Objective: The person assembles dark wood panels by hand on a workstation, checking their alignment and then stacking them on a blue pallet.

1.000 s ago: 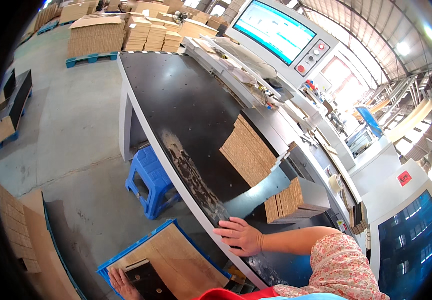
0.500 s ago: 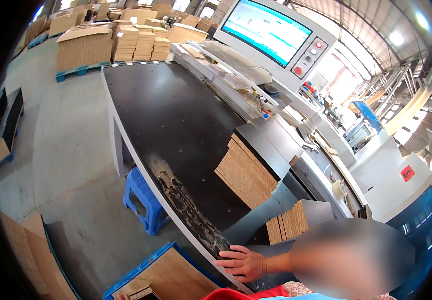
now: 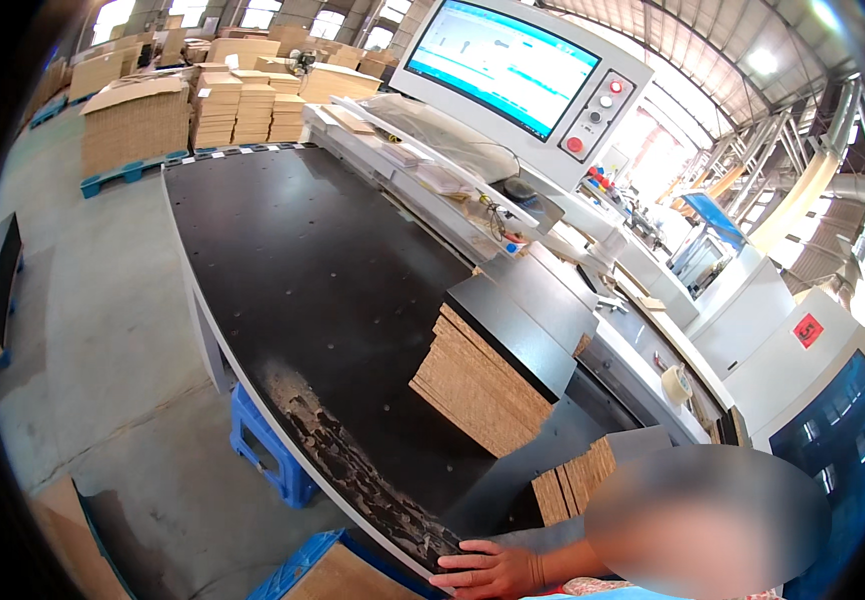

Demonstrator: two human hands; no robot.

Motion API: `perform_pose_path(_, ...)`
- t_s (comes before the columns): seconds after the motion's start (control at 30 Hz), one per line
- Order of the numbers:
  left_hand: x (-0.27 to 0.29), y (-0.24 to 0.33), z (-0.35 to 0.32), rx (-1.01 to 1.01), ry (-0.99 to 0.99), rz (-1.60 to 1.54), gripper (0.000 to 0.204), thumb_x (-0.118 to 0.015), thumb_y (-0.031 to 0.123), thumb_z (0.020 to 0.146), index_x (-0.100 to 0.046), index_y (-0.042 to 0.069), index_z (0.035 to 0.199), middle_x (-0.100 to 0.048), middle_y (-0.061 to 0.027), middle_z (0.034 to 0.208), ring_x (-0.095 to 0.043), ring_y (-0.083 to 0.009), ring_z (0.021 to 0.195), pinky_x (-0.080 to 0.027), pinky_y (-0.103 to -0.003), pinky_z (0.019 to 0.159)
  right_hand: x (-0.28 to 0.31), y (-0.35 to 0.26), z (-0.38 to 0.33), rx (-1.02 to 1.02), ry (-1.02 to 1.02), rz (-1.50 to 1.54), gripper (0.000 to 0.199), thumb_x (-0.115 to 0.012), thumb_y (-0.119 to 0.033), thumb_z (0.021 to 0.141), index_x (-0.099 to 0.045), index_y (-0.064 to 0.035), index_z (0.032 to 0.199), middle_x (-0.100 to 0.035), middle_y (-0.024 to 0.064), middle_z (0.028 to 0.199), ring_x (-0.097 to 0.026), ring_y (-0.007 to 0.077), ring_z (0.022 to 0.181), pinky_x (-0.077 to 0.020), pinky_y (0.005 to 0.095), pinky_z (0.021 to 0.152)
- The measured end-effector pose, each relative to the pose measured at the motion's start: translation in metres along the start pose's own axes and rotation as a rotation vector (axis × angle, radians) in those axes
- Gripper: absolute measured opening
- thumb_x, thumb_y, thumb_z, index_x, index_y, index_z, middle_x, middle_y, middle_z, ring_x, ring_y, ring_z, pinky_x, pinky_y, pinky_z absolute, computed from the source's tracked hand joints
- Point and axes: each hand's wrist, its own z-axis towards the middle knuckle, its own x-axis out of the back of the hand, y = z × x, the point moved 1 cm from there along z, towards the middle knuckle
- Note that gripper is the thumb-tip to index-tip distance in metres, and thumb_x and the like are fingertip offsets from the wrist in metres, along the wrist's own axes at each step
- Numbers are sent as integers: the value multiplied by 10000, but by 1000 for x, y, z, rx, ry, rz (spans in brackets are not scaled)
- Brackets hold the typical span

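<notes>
Compared with a second ago, the view has tipped up and away: the hand (image 3: 488, 572) that lay mid-lower frame now sits at the bottom edge, and the second hand seen earlier over the blue crate is gone from view. The hand itself appears not to have travelled; it rests on the same worn, chipped front edge of the black table (image 3: 323, 290). Judgement: the head has lifted while the hand holds position, so no new contact with the boards has been made.

Pose: which hand this is I cannot tell with certainty; the forearm comes in from the right behind a blurred patch, so it reads as the right one. It lies palm down, fingers (image 3: 453, 578) loosely spread and flat on the table rim, pinching nothing.

Nearest work piece: a small stack of chipboard offcuts (image 3: 578, 480) just beyond the hand and slightly to its right, apart from it. A taller stack of dark-faced boards (image 3: 498, 375) stands further out, ahead of the hand. A blue stool (image 3: 268, 455) sits under the table edge to the hand's left, and a control screen (image 3: 503, 60) stands far ahead.
</notes>
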Motion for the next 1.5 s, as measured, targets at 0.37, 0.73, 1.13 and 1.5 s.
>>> perform_pose_path(0.37,-9,6,15,-15,-22,7,585,-404,394,1009,-404,74,1500,-364,-201,1558,-367,-437,1404,-324,-544,1132,-17,7,-27,44,-42,54,285,-621,-304,894,-661,-214,1162,-555,93,1393,-447,375,1360,-261,621,1111)
perform_pose_path(0.73,-13,5,17,-12,-19,-5,582,-409,374,1004,-396,75,1504,-357,-203,1561,-357,-435,1410,-312,-544,1136,-9,-6,-22,-120,-141,215,377,-530,-409,909,-647,-220,1214,-551,80,1396,-407,374,1397,-210,613,1140)
perform_pose_path(1.13,-12,8,14,-16,-23,-2,580,-414,352,998,-387,77,1508,-349,-204,1565,-346,-433,1416,-300,-544,1141,-8,-1,-17,-81,-70,203,370,-536,-407,895,-641,-230,1203,-551,85,1389,-403,379,1399,-213,615,1137)
perform_pose_path(1.5,-13,11,16,-19,-29,2,579,-419,332,993,-380,78,1511,-341,-205,1569,-336,-432,1422,-289,-544,1146,-9,1,-16,-70,-63,213,365,-539,-409,885,-634,-242,1195,-550,90,1383,-399,383,1402,-217,616,1134)
